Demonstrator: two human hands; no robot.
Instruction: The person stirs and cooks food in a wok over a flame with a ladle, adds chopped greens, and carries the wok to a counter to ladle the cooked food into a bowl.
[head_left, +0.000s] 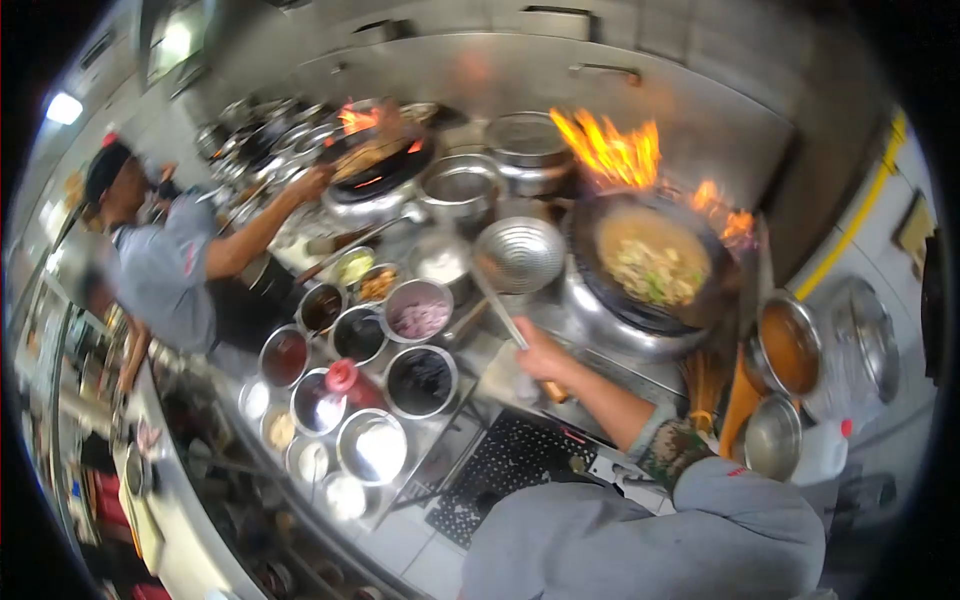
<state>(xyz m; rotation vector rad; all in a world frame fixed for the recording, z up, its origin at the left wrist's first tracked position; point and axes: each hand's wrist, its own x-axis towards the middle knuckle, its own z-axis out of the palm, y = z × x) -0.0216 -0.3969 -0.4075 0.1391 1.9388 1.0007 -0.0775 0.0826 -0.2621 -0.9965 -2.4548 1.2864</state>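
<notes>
My right hand is closed around the long metal handle of a ladle, whose wooden end sticks out below the fist. The handle slants up and left towards the steel containers; blur hides the ladle's head. Beside the handle's upper end is a shiny ridged metal bowl or strainer. To the right of my hand, a black wok sits over the burner, holding pale food pieces with green bits in brownish liquid. Flames rise behind it. My left hand is out of sight.
Several steel containers of seasonings and a red-capped bottle stand to the left. A co-worker reaches over another flaming wok. At right are a pot of orange-brown liquid and a bamboo brush.
</notes>
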